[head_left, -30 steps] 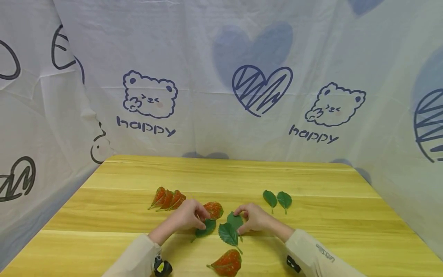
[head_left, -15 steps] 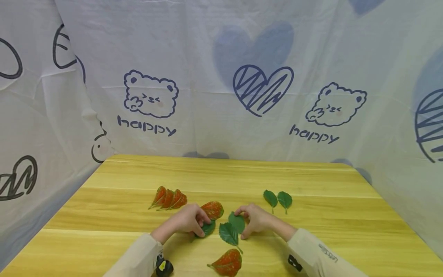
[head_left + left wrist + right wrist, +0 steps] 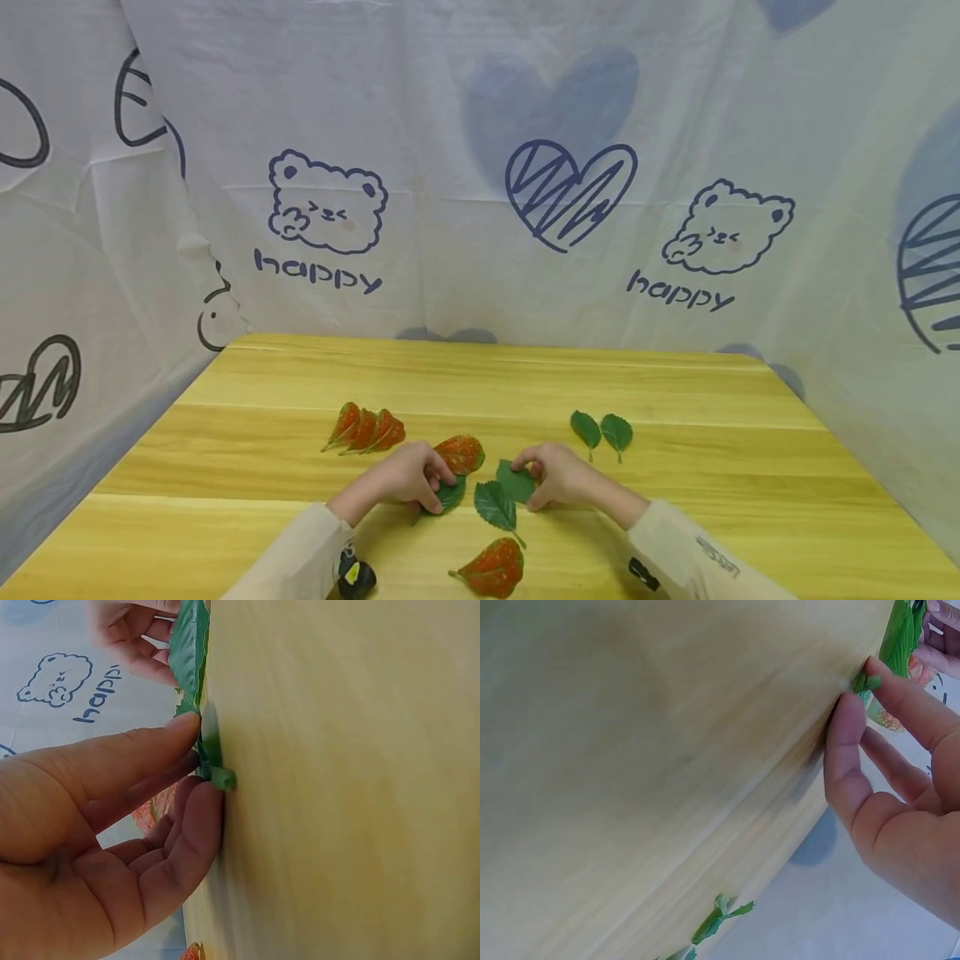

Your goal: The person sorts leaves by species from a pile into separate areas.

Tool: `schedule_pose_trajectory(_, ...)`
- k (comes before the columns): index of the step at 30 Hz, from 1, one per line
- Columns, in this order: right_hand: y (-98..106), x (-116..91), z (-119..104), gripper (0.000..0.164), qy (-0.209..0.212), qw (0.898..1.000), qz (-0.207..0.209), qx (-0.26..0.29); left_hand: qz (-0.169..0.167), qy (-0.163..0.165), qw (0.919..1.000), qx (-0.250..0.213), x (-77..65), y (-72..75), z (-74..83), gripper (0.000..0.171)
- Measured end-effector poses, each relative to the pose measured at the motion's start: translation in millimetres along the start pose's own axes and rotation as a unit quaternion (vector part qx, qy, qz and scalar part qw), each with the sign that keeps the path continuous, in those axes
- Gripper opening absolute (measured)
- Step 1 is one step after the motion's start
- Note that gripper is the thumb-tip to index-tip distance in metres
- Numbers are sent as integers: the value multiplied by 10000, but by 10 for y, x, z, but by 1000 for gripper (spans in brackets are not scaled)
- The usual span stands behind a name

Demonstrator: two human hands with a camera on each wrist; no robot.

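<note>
My left hand (image 3: 415, 477) pinches a green leaf (image 3: 452, 495) low over the table. In the left wrist view its stem end (image 3: 221, 778) pokes out between thumb and fingers. Opposite it, my right hand (image 3: 557, 475) holds another green leaf (image 3: 513, 478) by its edges, thumb at the near side and fingers at the far side. The right wrist view has that leaf (image 3: 865, 681) between the fingertips, mostly hidden. A darker, toothed green leaf (image 3: 495, 504) overlaps the right-hand leaf. Just beyond the left fingers lies a red speckled leaf (image 3: 462, 454).
Overlapping red leaves (image 3: 364, 430) lie in a row at the back left of the wooden table (image 3: 675, 392). Two green leaves (image 3: 617, 432) are side by side at the back right. Near the front sits a single red leaf (image 3: 495, 568). A printed cloth (image 3: 450, 292) hangs behind.
My left fingers have shifted down over their green leaf, covering more of its stem side. The right hand has edged slightly right with its leaf, which turned a little.
</note>
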State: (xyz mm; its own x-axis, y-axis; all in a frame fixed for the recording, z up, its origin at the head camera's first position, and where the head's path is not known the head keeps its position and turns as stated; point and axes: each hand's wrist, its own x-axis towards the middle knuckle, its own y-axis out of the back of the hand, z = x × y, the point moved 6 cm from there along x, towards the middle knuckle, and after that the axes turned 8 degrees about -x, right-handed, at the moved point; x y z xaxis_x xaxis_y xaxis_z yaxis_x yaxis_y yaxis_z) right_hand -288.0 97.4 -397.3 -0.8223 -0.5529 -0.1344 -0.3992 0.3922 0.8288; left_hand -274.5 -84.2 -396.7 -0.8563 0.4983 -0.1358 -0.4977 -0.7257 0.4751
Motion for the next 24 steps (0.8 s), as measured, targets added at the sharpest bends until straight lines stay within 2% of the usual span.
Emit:
schedule_pose_trajectory(8, 19, -47, 4, 49, 151, 9998, 134, 58, -39, 34, 10000, -32, 9, 0, -6, 26)
schedule_pose_trajectory(15, 65, -101, 63, 43, 296, 9987, 403, 126, -56, 64, 9999, -86, 9, -3, -2, 27)
schedule_pose_trajectory(19, 143, -132, 108, 42, 370, 9967, 677, 257, -44, 71, 9999, -86, 8, -5, -2, 27)
schedule_pose_trajectory(24, 251, -170, 142, 53, 613, 9910, 1180, 174, -41, 81, 9999, -76, 9, -7, -2, 27)
